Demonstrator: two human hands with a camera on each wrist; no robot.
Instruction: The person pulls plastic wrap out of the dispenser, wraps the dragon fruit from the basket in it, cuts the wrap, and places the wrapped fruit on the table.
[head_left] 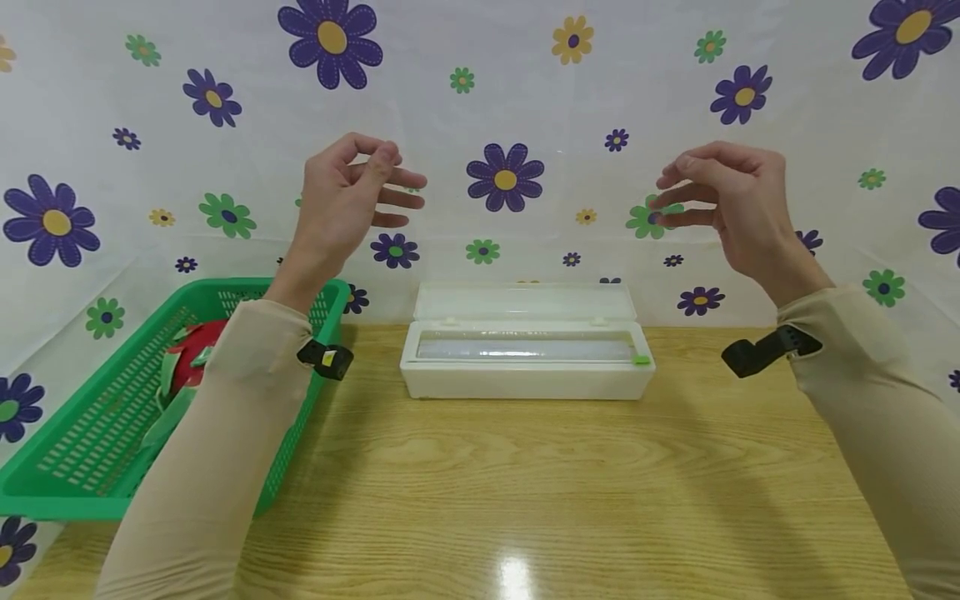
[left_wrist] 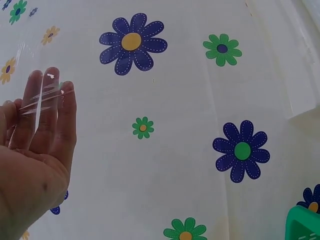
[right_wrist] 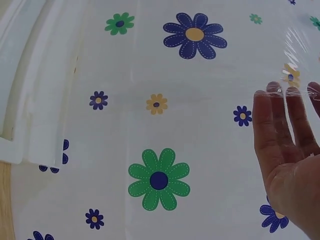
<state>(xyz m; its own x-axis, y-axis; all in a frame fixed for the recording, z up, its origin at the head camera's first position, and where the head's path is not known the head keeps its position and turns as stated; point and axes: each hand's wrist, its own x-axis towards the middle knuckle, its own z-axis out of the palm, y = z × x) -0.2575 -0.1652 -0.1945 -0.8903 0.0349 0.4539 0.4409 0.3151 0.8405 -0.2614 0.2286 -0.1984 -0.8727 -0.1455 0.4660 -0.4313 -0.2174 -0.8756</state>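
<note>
My left hand [head_left: 337, 200] is raised above the table on the left, pinching clear plastic film with thumb and index finger, the other fingers extended. The film [left_wrist: 49, 92] shows as shiny creases across those fingers in the left wrist view. At the same height on the right, my right hand [head_left: 753, 196] pinches the film too; glossy film streaks [right_wrist: 296, 47] appear above its fingertips in the right wrist view. Between the hands the film is too transparent to make out. Below them stands a white cling film box [head_left: 525, 385], lid up, with a film roll [head_left: 517, 348] inside.
At the left a green plastic basket [head_left: 71, 507] holds a red fruit-like thing [head_left: 201, 343] with green leafy parts, partly hidden by my left arm. A green slider [head_left: 641, 360] sits on the box's right end. Flowered sheeting [head_left: 525, 108] hangs behind the wooden table [head_left: 562, 492].
</note>
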